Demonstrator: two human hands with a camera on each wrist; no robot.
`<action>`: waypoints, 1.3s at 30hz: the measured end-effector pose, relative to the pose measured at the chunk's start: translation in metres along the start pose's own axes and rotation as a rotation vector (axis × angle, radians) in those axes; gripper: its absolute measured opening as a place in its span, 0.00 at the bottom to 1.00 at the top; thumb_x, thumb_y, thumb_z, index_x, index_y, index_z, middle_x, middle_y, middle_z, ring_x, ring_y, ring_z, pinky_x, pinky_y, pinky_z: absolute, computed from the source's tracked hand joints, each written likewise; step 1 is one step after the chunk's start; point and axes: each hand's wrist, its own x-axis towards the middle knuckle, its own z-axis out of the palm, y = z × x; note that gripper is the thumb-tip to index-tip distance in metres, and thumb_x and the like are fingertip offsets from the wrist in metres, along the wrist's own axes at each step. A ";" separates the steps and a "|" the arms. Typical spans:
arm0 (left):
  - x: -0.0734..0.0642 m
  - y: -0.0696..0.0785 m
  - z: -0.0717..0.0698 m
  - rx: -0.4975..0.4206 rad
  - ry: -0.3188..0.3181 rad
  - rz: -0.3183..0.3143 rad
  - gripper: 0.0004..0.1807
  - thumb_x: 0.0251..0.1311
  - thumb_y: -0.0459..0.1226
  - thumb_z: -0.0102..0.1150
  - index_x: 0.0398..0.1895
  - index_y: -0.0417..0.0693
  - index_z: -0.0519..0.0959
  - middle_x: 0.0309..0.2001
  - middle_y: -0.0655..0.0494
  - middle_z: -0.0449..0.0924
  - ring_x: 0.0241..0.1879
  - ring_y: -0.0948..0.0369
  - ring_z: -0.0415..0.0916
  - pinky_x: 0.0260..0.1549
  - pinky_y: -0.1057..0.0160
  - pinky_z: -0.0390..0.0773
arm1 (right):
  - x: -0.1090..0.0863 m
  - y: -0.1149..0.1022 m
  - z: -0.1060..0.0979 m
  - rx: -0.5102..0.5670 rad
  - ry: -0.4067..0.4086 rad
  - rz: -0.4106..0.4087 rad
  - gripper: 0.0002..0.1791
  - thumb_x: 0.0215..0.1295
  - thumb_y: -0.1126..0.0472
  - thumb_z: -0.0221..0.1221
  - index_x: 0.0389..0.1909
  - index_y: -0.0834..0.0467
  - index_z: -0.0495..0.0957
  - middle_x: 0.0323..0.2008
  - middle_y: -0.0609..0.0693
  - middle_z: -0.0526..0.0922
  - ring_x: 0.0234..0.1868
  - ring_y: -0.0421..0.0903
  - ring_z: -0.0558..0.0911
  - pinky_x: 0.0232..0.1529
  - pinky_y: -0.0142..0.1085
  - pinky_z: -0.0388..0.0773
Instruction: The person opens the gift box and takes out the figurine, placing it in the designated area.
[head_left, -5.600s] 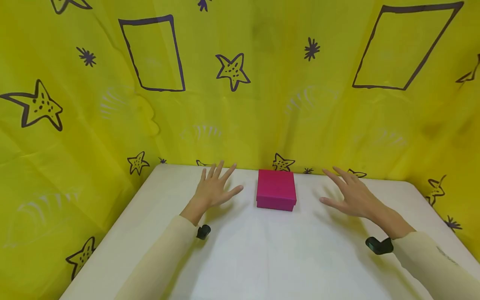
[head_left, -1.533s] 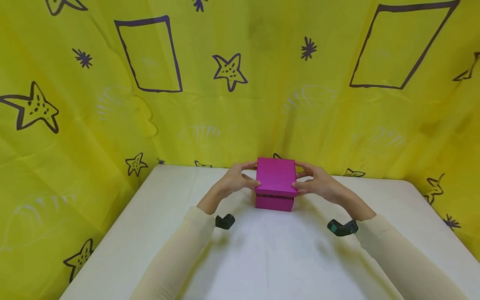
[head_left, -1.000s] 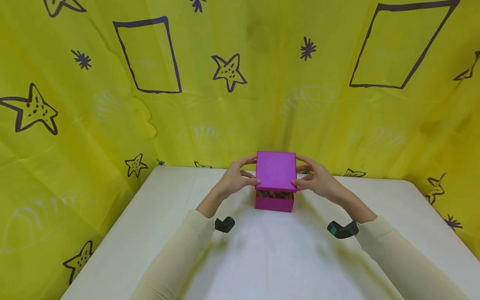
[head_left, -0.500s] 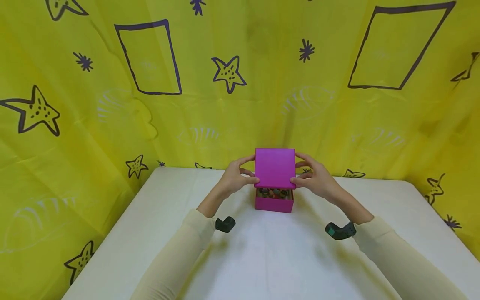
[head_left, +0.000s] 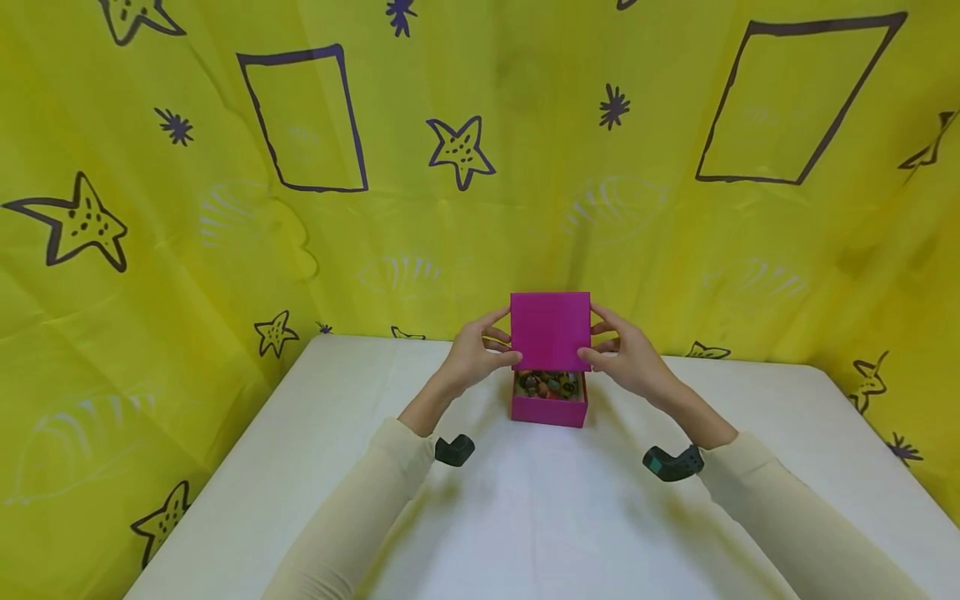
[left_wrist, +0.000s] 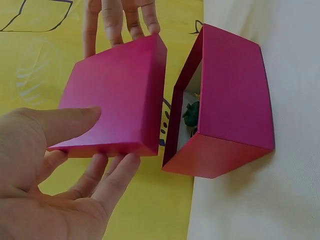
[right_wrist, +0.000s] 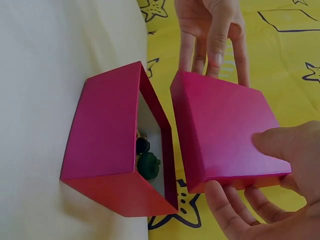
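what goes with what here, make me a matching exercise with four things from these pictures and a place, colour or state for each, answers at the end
Things:
1. lid
2. box
3. small objects
4. backdrop

Places, colours and states:
A. uncovered, standing on the tabletop
B. yellow with dark drawings
C. held between the left hand and the right hand
D. lying inside an open container

Right pairs:
1-C
2-A
3-D
4-B
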 end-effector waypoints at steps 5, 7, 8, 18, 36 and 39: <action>-0.002 0.000 0.000 -0.095 -0.018 -0.017 0.40 0.67 0.31 0.66 0.80 0.52 0.61 0.60 0.38 0.77 0.58 0.44 0.80 0.54 0.50 0.83 | -0.002 -0.001 0.001 0.046 0.022 0.028 0.40 0.75 0.58 0.60 0.82 0.54 0.52 0.62 0.69 0.73 0.53 0.64 0.84 0.49 0.43 0.86; -0.003 0.001 0.001 -0.128 -0.014 -0.028 0.38 0.69 0.33 0.65 0.80 0.51 0.61 0.63 0.37 0.75 0.59 0.44 0.80 0.55 0.46 0.82 | -0.003 -0.001 0.002 0.057 0.033 0.039 0.40 0.76 0.53 0.59 0.82 0.55 0.52 0.64 0.69 0.71 0.56 0.66 0.83 0.52 0.47 0.85; -0.003 0.001 0.001 -0.139 -0.009 -0.030 0.37 0.70 0.34 0.64 0.80 0.51 0.61 0.63 0.37 0.75 0.60 0.44 0.80 0.56 0.45 0.81 | -0.004 -0.002 0.003 0.064 0.042 0.047 0.40 0.76 0.51 0.59 0.81 0.55 0.53 0.66 0.69 0.70 0.57 0.66 0.82 0.53 0.48 0.84; -0.003 0.004 0.004 -0.200 0.039 -0.047 0.30 0.75 0.45 0.58 0.76 0.49 0.63 0.62 0.37 0.76 0.61 0.42 0.78 0.52 0.44 0.82 | -0.003 -0.001 0.011 0.180 0.160 0.085 0.31 0.78 0.46 0.54 0.71 0.61 0.61 0.67 0.66 0.71 0.62 0.65 0.79 0.54 0.52 0.82; -0.008 -0.005 0.007 -0.247 0.045 -0.020 0.24 0.75 0.40 0.58 0.71 0.47 0.72 0.61 0.38 0.73 0.62 0.39 0.77 0.48 0.48 0.85 | -0.006 0.009 0.015 0.154 0.185 0.022 0.30 0.79 0.47 0.53 0.74 0.58 0.66 0.65 0.67 0.73 0.62 0.68 0.78 0.51 0.47 0.83; -0.009 -0.005 0.003 -0.303 0.020 -0.003 0.23 0.74 0.37 0.58 0.70 0.45 0.72 0.63 0.37 0.72 0.63 0.38 0.75 0.50 0.47 0.84 | -0.008 0.009 0.012 0.142 0.173 -0.004 0.29 0.79 0.48 0.54 0.73 0.58 0.67 0.64 0.65 0.74 0.63 0.67 0.78 0.53 0.49 0.82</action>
